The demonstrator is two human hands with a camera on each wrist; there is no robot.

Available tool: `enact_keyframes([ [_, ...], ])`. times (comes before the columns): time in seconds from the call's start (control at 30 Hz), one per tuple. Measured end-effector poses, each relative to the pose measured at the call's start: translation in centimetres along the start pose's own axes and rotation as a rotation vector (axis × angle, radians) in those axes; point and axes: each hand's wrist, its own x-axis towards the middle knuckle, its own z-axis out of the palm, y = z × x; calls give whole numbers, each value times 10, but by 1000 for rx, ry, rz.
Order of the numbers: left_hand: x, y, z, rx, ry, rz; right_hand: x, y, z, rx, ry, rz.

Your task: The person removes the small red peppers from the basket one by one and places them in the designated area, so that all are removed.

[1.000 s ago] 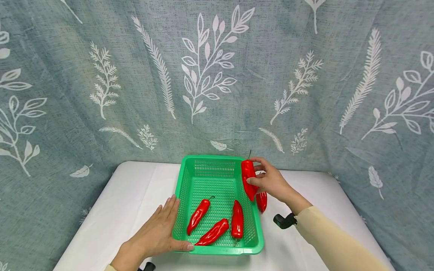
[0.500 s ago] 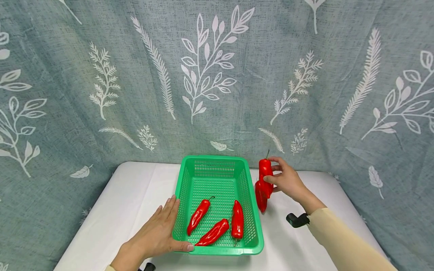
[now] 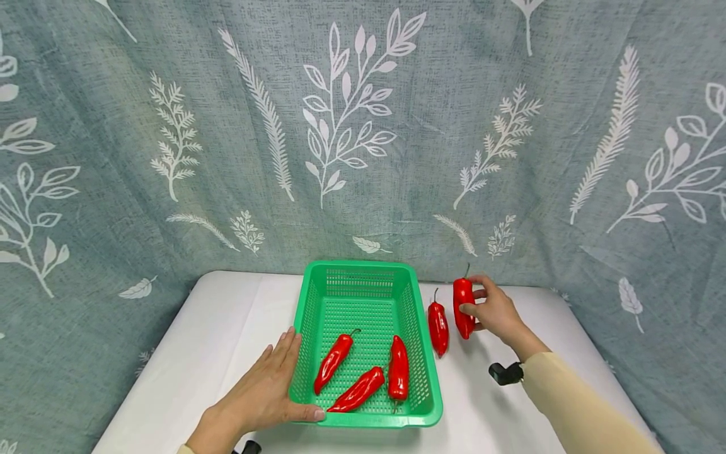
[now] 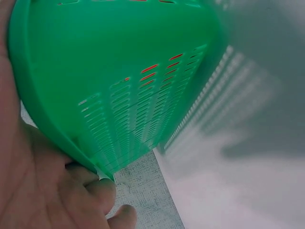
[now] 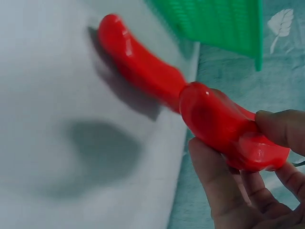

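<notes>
Your right grip [image 3: 492,312] pinches a red pepper [image 3: 464,309] at mid-body, likely for balance, stem up and seemingly just off the surface [image 3: 244,309]. It is apart from the loose pepper [image 3: 438,328], presumably for finger room. Your left grip [image 3: 263,388] is spread along the left rim of the green basket [image 3: 363,419], thumb at the near rim, probably steadying it. Three peppers [image 3: 333,364] lie inside.

Head view forward-down, 2 wrist close-ups, basket [image 3: 365,321] in all 3
</notes>
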Motion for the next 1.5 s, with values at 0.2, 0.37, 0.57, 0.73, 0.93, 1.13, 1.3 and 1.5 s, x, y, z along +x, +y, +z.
enact_keyframes([
  [0.2,0,-1,1,12,5,2,6,19,4,-13,-13,44],
  [0.37,0,-2,1,7,5,7,11,31,10,-27,-23,76],
  [0.57,-1,-1,0,3,3,13,15,40,16,-46,-33,94],
  [0.73,-1,-1,0,3,6,10,15,44,21,-42,-45,107],
  [0.93,-1,-2,1,-10,1,5,14,47,25,-46,-60,110],
  [1.13,-1,-2,1,-9,3,3,15,50,28,-49,-70,112],
  [1.3,-1,-2,1,20,12,17,18,54,30,-56,-77,113],
  [1.5,-2,-1,0,75,23,33,20,55,32,-78,-71,112],
])
